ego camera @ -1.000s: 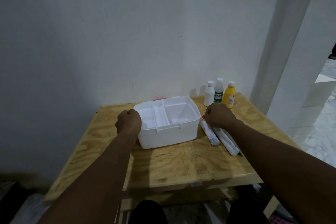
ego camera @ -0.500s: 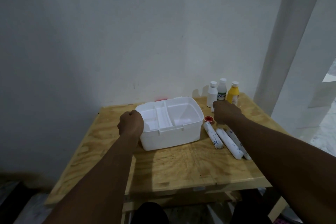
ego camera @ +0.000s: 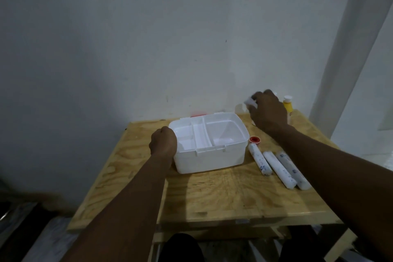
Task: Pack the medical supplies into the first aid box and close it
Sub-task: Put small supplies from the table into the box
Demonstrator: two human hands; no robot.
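An open white first aid box [ego camera: 212, 159] with an inner divided tray sits mid-table. My left hand [ego camera: 163, 142] is a fist against the box's left rim. My right hand [ego camera: 267, 110] is at the back right of the table, fingers curled around a white bottle [ego camera: 250, 102] that looks blurred. A yellow bottle [ego camera: 288, 106] stands just right of that hand; another bottle is hidden behind it. Three white rolled bandages [ego camera: 276, 164] lie right of the box. A small red tape roll [ego camera: 253, 139] rests beside the box's right corner.
The plywood table [ego camera: 223, 193] stands against a white wall [ego camera: 148, 49]. A white pillar [ego camera: 348, 49] rises at the right. Something red [ego camera: 198, 113] shows behind the box. My dark knees show below the table's front edge.
My right hand moved from the bandages back and right to the bottles and closed around the white one. The left fist stayed at the box.
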